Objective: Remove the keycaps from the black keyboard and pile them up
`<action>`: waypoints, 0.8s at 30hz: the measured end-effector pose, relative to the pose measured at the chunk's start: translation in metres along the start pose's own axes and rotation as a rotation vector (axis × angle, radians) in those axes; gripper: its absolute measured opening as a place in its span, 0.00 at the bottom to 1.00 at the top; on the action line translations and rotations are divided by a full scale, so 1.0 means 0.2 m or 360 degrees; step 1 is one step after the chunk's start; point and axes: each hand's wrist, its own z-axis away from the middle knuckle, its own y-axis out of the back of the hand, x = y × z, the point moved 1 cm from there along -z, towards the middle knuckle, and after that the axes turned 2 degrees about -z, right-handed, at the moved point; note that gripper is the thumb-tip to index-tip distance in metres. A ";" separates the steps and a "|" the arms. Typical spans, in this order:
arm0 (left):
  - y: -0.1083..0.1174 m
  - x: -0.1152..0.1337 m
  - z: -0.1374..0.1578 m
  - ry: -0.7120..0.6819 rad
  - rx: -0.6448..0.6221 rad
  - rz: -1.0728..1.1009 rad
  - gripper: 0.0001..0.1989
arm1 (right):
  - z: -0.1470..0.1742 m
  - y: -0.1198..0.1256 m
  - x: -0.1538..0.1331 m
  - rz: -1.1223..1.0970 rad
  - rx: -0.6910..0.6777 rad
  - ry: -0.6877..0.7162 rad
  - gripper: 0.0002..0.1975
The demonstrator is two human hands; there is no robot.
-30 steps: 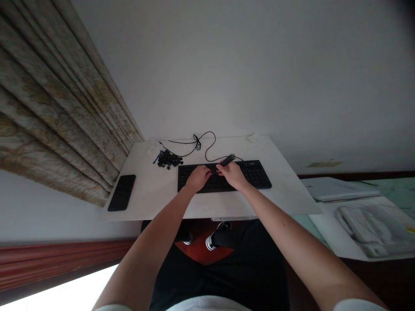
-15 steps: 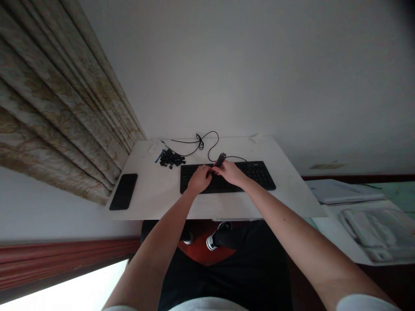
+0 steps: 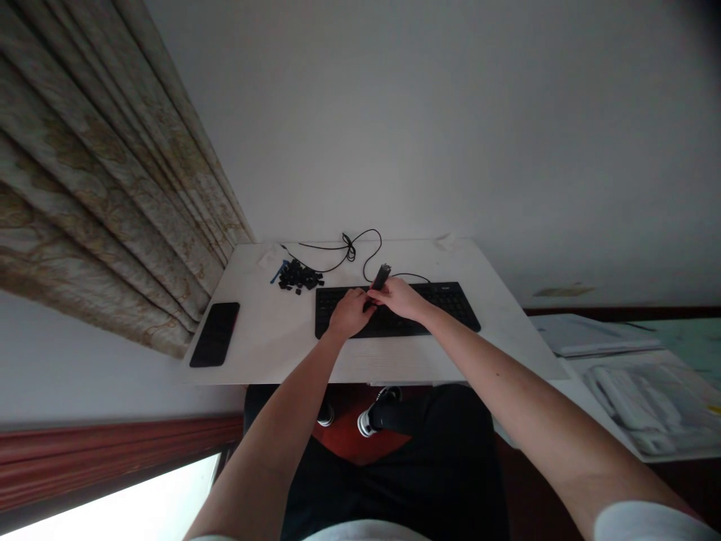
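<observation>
A black keyboard (image 3: 451, 302) lies on the white table, with both my hands over its middle. My right hand (image 3: 404, 297) is closed around a dark, stick-like tool (image 3: 381, 277), which is tilted with its upper end pointing away from me. Close against it, my left hand (image 3: 351, 309) has its fingers curled together at the tool's lower end, over the keys. What the left fingers pinch is hidden, and so is the tool's tip. Left of the cable, a heap of loose black keycaps (image 3: 298, 276) lies beside a small blue tool (image 3: 278, 272).
A black cable (image 3: 349, 246), partly bundled, runs behind the keyboard. A dark phone (image 3: 215, 334) lies at the left edge of the white table (image 3: 270, 342). A curtain (image 3: 129, 165) hangs on the left. Plastic-wrapped things (image 3: 647, 402) are on a surface to the right.
My left hand has shifted slightly to the right and closer to my right hand. The tool stands a little more upright in the right hand. The view has moved slightly.
</observation>
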 end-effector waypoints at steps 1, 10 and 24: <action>0.00 0.00 0.00 0.0002 0.0002 -0.0004 0.10 | -0.01 0.01 -0.03 -0.0029 0.0020 0.0004 0.06; 0.00 -0.01 0.00 0.0050 0.0123 0.0187 0.10 | -0.20 0.20 -0.29 -0.0084 0.0063 -0.0048 0.13; 0.01 -0.02 0.02 0.0212 0.0296 0.0461 0.18 | 0.47 0.16 0.34 0.0571 0.1444 0.0129 0.26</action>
